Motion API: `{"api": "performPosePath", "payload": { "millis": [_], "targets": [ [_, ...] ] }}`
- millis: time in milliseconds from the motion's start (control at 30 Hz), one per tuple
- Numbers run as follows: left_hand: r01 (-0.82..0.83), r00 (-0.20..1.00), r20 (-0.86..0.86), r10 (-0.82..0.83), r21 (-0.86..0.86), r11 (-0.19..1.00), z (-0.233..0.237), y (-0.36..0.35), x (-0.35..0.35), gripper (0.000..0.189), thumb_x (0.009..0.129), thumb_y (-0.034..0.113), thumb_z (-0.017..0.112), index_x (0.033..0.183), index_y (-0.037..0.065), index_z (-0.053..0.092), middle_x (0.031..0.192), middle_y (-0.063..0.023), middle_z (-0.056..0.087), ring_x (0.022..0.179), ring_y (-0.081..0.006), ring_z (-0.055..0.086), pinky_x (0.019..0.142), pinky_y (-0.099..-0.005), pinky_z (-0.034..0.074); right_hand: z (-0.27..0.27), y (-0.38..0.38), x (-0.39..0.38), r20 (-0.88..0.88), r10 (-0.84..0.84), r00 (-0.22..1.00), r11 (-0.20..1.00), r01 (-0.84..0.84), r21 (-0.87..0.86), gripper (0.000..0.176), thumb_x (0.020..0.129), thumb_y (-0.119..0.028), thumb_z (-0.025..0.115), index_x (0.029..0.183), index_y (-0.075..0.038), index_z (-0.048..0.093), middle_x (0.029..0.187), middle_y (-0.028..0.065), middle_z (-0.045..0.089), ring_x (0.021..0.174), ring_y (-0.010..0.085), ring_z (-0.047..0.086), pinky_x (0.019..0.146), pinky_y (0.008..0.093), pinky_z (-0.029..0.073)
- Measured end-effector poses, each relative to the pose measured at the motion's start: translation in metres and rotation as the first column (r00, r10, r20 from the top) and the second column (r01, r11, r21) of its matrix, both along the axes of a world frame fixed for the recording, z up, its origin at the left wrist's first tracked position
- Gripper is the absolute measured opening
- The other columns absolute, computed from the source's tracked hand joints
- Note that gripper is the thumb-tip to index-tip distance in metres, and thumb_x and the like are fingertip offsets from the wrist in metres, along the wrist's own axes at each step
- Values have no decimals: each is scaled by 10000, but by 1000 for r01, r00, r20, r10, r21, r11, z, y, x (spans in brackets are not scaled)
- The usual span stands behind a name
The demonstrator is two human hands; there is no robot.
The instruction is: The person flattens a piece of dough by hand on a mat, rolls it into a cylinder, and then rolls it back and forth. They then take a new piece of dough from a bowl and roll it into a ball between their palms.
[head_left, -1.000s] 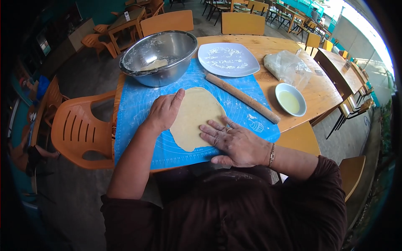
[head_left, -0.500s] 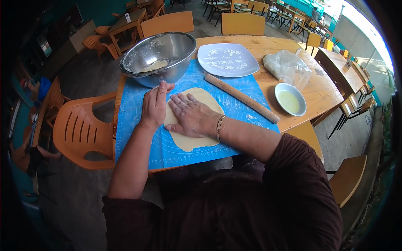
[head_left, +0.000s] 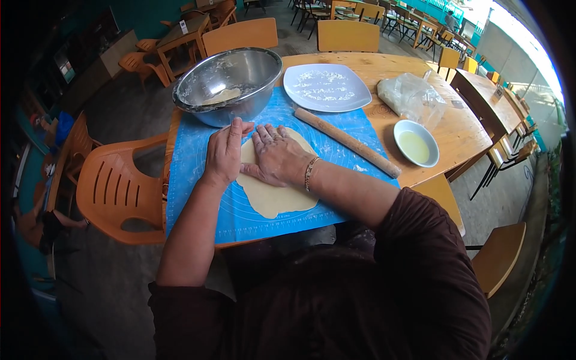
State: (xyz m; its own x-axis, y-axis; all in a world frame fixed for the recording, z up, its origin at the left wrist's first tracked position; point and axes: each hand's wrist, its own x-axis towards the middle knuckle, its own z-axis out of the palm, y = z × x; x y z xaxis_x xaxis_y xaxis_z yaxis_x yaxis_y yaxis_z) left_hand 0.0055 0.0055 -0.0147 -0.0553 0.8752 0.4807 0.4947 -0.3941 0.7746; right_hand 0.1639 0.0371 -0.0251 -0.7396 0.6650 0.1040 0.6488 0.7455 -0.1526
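A flat, rolled-out sheet of dough [head_left: 279,201] lies on the blue measuring mat [head_left: 192,207]. My right hand [head_left: 276,157] rests palm down on its upper part, fingers spread and dusted with flour, a bracelet at the wrist. Beside the dough's left edge, my left hand [head_left: 227,153] is turned on its side with its fingers stretched out; nothing shows in it. Just beyond my left hand stands a steel bowl [head_left: 252,99] with a piece of dough inside. A wooden rolling pin [head_left: 348,143] lies diagonally to the right of the dough.
A white plate [head_left: 327,88] with flour is at the mat's far edge. Farther right on the wooden table [head_left: 387,60] are a clear plastic bag [head_left: 411,98] and a small bowl of pale yellow liquid [head_left: 416,147]. An orange chair [head_left: 120,186] stands at the left.
My right hand has slid slightly up and to the right across the dough, uncovering more of its lower part. My left hand has barely shifted.
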Motion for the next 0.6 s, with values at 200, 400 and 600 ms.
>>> {"api": "performPosePath", "payload": {
  "millis": [200, 400, 600],
  "targets": [
    [-34, 999, 3, 34, -38, 999, 2, -1, -4, 684, 1089, 454, 284, 1058, -94, 693, 1031, -238, 722, 976, -330, 694, 906, -385, 519, 0, -22, -20, -2, 210, 978, 978, -210, 15, 848, 996, -567, 415, 1454, 143, 344, 1544, 327, 318, 1475, 437, 275, 1206, 532, 226],
    [-49, 999, 10, 49, -11, 999, 6, -2, -4, 714, 1086, 476, 265, 1063, -94, 693, 1040, -237, 723, 979, -326, 696, 902, -388, 522, -4, -16, -17, -6, 143, 990, 987, -142, 77, 847, 1003, -586, 378, 1451, 134, 367, 1534, 310, 352, 1471, 415, 295, 1210, 526, 216],
    [-30, 999, -28, 28, -72, 997, 7, -3, -5, 745, 1089, 489, 212, 1148, -96, 670, 1099, -233, 708, 1034, -309, 683, 964, -378, 497, -9, -50, -4, -100, 299, 949, 951, -288, 116, 763, 1025, -547, 369, 1377, 122, 471, 1453, 303, 457, 1434, 419, 362, 1194, 551, 250]
  ]
}}
